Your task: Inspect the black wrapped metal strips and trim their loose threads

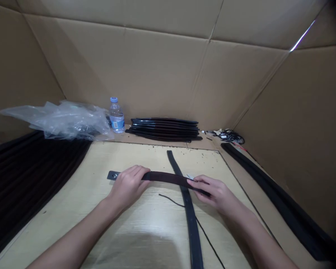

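Note:
A dark, slightly bowed strap-like strip (168, 178) is held level above the table between my two hands. My left hand (131, 181) is closed around it near its left end, where a holed black tip sticks out past the fingers. Towards the right end, my right hand (211, 189) pinches the strip between thumb and fingers. Beneath it a longer black strip (189, 216) lies lengthwise on the table, with a hole at its far end. A thin black cord (208, 239) passes under that strip. Something small and whitish (190, 177) shows beside my right fingertips.
Stacked dark strips (164, 130) lie at the back beside a water bottle (117, 117) and clear plastic bags (72, 121). Many long dark strips (30, 179) cover the left side. More black strips (271, 198) run along the right, near tangled cords (231, 136). Cardboard walls (162, 74) surround the table.

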`<act>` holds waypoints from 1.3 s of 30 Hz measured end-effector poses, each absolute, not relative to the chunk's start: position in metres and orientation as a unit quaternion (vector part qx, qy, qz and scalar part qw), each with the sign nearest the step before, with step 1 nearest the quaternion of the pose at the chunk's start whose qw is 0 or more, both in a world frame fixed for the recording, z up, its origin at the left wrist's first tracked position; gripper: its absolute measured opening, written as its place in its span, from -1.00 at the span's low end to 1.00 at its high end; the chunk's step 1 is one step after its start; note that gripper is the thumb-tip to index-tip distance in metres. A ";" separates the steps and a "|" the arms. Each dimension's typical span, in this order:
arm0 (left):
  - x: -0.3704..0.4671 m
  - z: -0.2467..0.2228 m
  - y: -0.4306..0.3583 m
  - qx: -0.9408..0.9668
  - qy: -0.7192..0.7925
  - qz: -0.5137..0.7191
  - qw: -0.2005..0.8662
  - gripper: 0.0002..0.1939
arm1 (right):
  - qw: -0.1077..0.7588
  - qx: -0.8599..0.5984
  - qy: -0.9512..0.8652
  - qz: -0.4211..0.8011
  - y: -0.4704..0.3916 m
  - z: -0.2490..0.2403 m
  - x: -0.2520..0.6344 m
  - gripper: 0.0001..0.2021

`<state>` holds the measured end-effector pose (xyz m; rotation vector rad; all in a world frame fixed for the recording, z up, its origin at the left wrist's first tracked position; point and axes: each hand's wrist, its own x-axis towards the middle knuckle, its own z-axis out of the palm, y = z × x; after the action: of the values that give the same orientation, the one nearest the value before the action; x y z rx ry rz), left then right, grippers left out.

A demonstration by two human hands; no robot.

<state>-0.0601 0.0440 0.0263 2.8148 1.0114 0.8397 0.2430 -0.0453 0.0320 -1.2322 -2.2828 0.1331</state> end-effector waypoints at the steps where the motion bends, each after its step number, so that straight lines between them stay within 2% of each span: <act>1: -0.060 0.026 0.043 0.904 0.328 0.272 0.017 -0.80 | 0.277 -0.468 -0.838 0.043 -0.044 0.030 0.243 -0.61; 4: -0.058 0.027 0.039 0.899 0.342 0.274 0.018 -0.77 | 0.300 -0.502 -0.811 0.019 -0.041 0.025 0.241 -0.59; 9: -0.055 0.027 0.038 0.901 0.341 0.266 0.032 -0.73 | 0.305 -0.514 -0.802 0.006 -0.039 0.024 0.237 -0.73; 19: -0.054 0.025 0.034 0.904 0.348 0.247 0.027 -0.62 | 0.297 -0.505 -0.811 0.003 -0.041 0.028 0.237 -0.71; 30: -0.048 0.040 0.014 0.901 0.373 0.219 0.034 -0.72 | 0.342 -0.507 -0.790 -0.048 -0.043 0.022 0.234 -0.77; 36: -0.057 0.054 -0.011 0.918 0.364 0.149 0.059 -0.79 | 0.362 -0.467 -0.804 -0.074 -0.049 0.024 0.227 -0.93; 39: -0.071 0.057 -0.026 0.901 0.409 0.132 0.055 -0.79 | 0.369 -0.473 -0.794 -0.092 -0.045 0.021 0.226 -0.87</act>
<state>-0.0712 -0.0259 0.0568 2.7367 1.2422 0.4010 0.2260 -0.0450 0.0215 -1.2147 -2.0384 -0.2372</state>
